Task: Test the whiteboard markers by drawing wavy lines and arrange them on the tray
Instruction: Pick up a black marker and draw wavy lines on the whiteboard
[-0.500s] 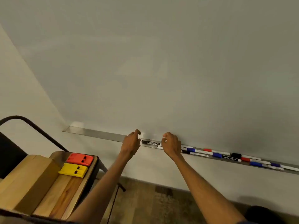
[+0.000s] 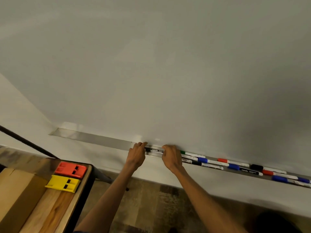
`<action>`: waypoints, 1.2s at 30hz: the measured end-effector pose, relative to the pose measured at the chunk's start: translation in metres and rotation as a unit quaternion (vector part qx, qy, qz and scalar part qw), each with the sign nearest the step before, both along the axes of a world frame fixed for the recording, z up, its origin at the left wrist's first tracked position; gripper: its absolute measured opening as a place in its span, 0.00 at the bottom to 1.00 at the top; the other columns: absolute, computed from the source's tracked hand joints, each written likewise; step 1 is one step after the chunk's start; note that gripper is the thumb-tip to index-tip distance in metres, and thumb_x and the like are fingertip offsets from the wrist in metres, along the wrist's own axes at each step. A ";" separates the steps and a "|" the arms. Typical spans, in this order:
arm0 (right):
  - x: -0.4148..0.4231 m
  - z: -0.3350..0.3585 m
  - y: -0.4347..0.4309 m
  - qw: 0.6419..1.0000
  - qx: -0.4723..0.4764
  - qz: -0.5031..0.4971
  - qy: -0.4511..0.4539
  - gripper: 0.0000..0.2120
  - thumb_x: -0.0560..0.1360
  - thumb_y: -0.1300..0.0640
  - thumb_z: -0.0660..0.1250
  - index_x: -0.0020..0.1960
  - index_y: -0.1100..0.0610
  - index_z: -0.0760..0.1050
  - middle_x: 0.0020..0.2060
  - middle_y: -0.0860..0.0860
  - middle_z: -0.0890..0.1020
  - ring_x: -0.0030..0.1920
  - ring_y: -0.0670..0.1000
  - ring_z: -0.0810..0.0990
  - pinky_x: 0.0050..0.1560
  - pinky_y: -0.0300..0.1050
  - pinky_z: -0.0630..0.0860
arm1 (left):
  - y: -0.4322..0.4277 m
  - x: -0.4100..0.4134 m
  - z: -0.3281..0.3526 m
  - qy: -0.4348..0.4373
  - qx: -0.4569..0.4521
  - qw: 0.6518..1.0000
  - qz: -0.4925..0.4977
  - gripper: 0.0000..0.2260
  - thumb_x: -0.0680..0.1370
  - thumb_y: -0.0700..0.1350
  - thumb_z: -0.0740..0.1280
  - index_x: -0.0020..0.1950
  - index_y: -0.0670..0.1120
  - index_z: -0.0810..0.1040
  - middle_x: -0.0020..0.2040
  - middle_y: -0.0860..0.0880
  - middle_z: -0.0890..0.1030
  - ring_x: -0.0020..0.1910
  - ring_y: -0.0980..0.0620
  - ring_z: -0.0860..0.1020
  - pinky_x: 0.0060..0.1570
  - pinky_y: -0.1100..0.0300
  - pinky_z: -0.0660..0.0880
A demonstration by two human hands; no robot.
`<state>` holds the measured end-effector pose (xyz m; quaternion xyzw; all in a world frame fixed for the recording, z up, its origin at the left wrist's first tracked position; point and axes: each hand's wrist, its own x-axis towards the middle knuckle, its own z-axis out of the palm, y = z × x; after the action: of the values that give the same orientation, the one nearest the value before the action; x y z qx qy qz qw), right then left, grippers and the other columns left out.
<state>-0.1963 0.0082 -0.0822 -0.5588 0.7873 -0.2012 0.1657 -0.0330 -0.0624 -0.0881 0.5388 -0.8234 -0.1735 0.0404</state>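
A black marker (image 2: 154, 150) lies on the metal tray (image 2: 94, 138) under the blank whiteboard (image 2: 168, 73). My left hand (image 2: 137, 155) pinches its left end and my right hand (image 2: 170, 158) pinches its right end. To the right, several more markers lie along the tray: a green-capped one (image 2: 191, 154), a blue-capped one (image 2: 212, 161), a red-capped one (image 2: 233, 161) and a black-capped one (image 2: 267, 168) among them. The markers under my right hand are partly hidden.
A wooden table (image 2: 50, 204) stands at the lower left with an orange eraser (image 2: 70, 168), a yellow eraser (image 2: 63, 183) and a cardboard box (image 2: 15, 194) on it. A dark chair frame (image 2: 25, 142) crosses the left edge. The floor is wood-patterned.
Both hands have closed in on the black marker, from hovering open beside its ends to pinching them. The view has shifted slightly.
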 end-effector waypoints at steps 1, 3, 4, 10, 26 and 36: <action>0.002 -0.003 -0.004 1.000 -0.005 0.001 0.001 0.16 0.76 0.64 0.61 0.61 0.57 0.77 0.55 0.56 0.81 0.57 0.57 0.77 0.57 0.50 0.74 | -0.004 -0.001 -0.004 -0.006 0.003 1.000 0.000 0.20 0.82 0.39 0.57 0.74 0.48 0.66 0.67 0.47 0.73 0.65 0.44 0.71 0.58 0.47 0.72; 0.006 -0.010 -0.011 1.000 -0.011 0.005 0.012 0.15 0.75 0.64 0.62 0.61 0.58 0.77 0.56 0.56 0.81 0.58 0.56 0.76 0.57 0.52 0.74 | -0.012 -0.002 -0.013 -0.025 0.005 1.000 -0.008 0.20 0.81 0.39 0.56 0.73 0.49 0.67 0.66 0.47 0.73 0.64 0.44 0.71 0.58 0.48 0.70; 0.008 -0.014 -0.013 1.000 -0.010 0.006 0.019 0.14 0.75 0.64 0.62 0.59 0.58 0.77 0.55 0.55 0.81 0.57 0.56 0.77 0.57 0.52 0.74 | -0.015 -0.003 -0.016 -0.036 0.003 0.999 -0.015 0.19 0.82 0.39 0.56 0.72 0.50 0.68 0.66 0.48 0.73 0.64 0.45 0.71 0.59 0.48 0.69; 0.021 -0.033 -0.019 0.998 0.002 -0.001 0.059 0.12 0.73 0.63 0.67 0.55 0.58 0.79 0.51 0.54 0.82 0.54 0.57 0.78 0.57 0.55 0.73 | -0.026 -0.005 -0.029 -0.038 0.001 0.998 -0.044 0.15 0.82 0.42 0.59 0.68 0.50 0.74 0.64 0.47 0.73 0.62 0.45 0.71 0.60 0.48 0.68; 0.009 0.001 -0.021 0.994 -0.046 0.079 0.052 0.08 0.75 0.59 0.64 0.53 0.52 0.75 0.51 0.49 0.78 0.53 0.52 0.77 0.57 0.50 0.68 | -0.045 0.020 0.006 0.125 0.011 0.983 -0.136 0.08 0.81 0.43 0.62 0.58 0.46 0.78 0.53 0.48 0.82 0.51 0.46 0.77 0.48 0.53 0.72; 0.003 0.055 -0.015 0.990 -0.079 0.103 0.059 0.12 0.79 0.49 0.62 0.52 0.57 0.78 0.47 0.52 0.82 0.46 0.54 0.79 0.47 0.49 0.75 | -0.042 0.006 0.055 0.162 -0.002 0.951 -0.262 0.11 0.84 0.46 0.57 0.61 0.47 0.77 0.56 0.50 0.79 0.54 0.51 0.76 0.54 0.59 0.73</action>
<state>-0.1930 -0.0070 -0.0270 -0.6591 0.7155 -0.2115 0.0938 -0.0271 -0.1043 -0.0335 0.2688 -0.9181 -0.2619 0.1276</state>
